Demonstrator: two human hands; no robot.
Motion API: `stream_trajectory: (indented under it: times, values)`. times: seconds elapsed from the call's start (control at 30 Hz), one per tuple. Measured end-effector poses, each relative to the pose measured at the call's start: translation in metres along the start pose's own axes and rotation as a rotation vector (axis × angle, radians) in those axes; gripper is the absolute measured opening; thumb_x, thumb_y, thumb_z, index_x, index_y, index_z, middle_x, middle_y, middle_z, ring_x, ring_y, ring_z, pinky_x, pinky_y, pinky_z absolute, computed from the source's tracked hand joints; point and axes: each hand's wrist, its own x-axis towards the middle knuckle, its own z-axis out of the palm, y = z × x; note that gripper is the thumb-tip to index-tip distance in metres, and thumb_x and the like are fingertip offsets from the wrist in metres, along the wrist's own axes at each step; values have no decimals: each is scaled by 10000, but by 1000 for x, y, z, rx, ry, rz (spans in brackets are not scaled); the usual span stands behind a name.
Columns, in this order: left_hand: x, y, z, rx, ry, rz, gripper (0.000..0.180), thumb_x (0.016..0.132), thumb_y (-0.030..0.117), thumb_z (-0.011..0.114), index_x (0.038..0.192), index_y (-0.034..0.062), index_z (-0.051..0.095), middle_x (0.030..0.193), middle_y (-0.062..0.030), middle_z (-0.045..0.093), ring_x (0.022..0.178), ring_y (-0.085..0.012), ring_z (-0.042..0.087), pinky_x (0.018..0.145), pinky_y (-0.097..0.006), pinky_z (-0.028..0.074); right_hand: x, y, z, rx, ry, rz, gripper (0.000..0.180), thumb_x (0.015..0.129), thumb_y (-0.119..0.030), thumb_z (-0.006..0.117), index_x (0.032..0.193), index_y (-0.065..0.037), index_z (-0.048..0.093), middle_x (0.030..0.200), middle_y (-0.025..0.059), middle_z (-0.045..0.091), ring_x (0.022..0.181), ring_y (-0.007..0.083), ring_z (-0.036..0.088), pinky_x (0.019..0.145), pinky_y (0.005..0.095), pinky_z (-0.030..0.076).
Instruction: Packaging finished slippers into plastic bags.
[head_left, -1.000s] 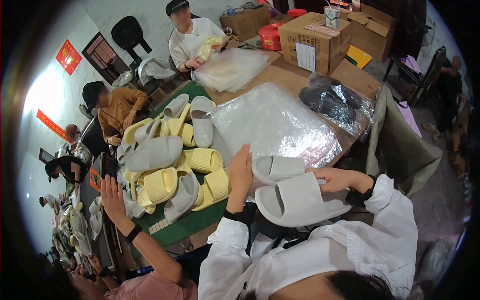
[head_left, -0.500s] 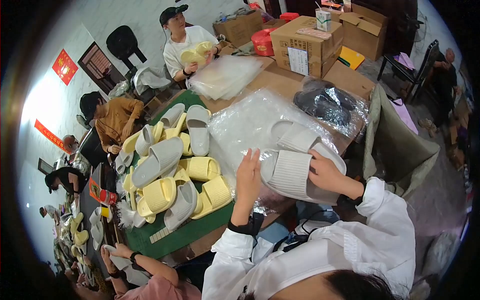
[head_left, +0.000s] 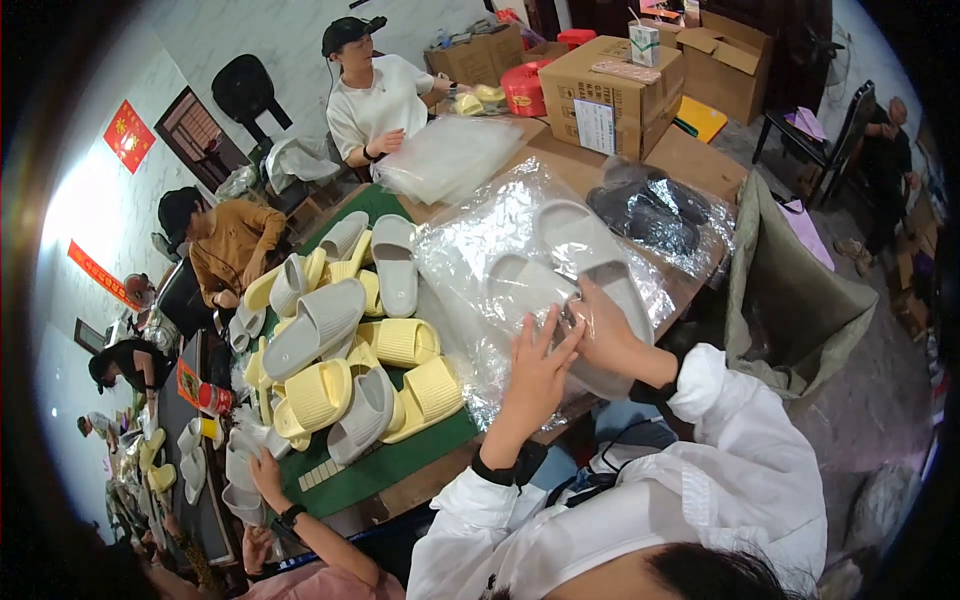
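The grey pair (head_left: 580, 238) seems mostly inside the bag (head_left: 512, 235); left hand (head_left: 540, 370) spread, right hand (head_left: 610, 338) grip unclear. Piled slippers (head_left: 318, 325) lie unbagged; the black pair (head_left: 650, 212) is wrapped.

The bench (head_left: 700, 158) has a brown top, covered on its left by 1 green mat (head_left: 405, 460). A mixed heap of grey slippers (head_left: 315, 325) and yellow slippers (head_left: 410, 340) lies on the mat, some tipped over others, with 1 pale strip (head_left: 325, 473) by the mat's near edge. Just right of the heap, clear bags (head_left: 460, 260) spread over the top. Farther back lie 1 stack of cloudy bags (head_left: 440, 160) and 1 cardboard box (head_left: 640, 92); dark slippers (head_left: 640, 215) in clear plastic lie toward the right edge.
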Motion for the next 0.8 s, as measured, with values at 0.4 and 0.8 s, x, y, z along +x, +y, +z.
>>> stream_trajectory:
  times: [0.4,0.8]
  values:
    - [-26,-55,61,-178,343,-400,703,805,-9,542,1439,77,253,1422,-388,97,1339,-506,152,1094,-452,198,-10,9,29,-80,-86,-50,370,757,-220,638,1106,-104,602,1140,200,511,1068,393,468,890,504,363]
    - [-33,-61,75,-215,272,-339,703,759,-86,465,1419,81,285,1343,-317,309,1235,-471,336,1036,-453,303,-53,-13,23,208,-49,238,246,834,-208,594,1020,-48,582,893,174,580,750,385,598,641,435,488]
